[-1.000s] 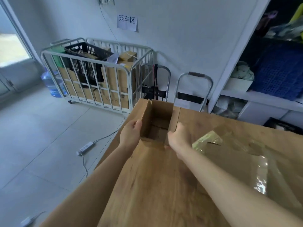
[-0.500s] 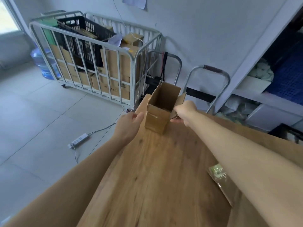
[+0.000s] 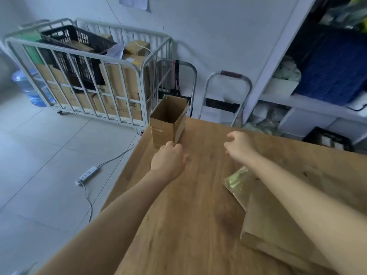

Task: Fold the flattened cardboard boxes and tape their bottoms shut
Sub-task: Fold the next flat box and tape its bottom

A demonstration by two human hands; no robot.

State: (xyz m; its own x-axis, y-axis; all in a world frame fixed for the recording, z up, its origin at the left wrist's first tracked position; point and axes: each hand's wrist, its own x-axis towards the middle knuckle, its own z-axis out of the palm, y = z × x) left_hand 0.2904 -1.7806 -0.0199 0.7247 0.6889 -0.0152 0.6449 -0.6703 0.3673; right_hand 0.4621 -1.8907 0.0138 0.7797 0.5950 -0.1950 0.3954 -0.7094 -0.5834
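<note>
At frame right, flat cardboard (image 3: pixel 268 225) ran off the edge, partly covered by the right forearm; number of sheets not readable. A greenish bag (image 3: pixel 236 181) lay against its far end, contents not discernible. Left hand (image 3: pixel 168 159) was seen from the back: fingers curled, tips hidden by the hand itself, so I could not tell whether they pinched anything or only pressed. A sheet on the wall was cut off at the top, print unreadable.

Containers: box (image 3: pixel 168 120) stood upright at the far left corner of the table (image 3: pixel 188 215), top open, inner walls bare cardboard, floor of it hidden behind the near wall. A paler band crossed the near face low down; tape or crease, not resolved. Behind it on the floor, a cage cart (image 3: pixel 143 82) held stacked cartons with a black crate (image 3: pixel 79 42) on top. A blue crate (image 3: pixel 337 70) sat on the shelf (image 3: pixel 309 104) at right, with pale bundles beside and below it, blurred.

Box vs. fingers: left knuckles met the near bottom corner of the box, thumb side at the vertical edge. Right hand (image 3: pixel 240 147) hung above the table to the right, well apart from the box, fingers loosely curled, holding nothing.
</note>
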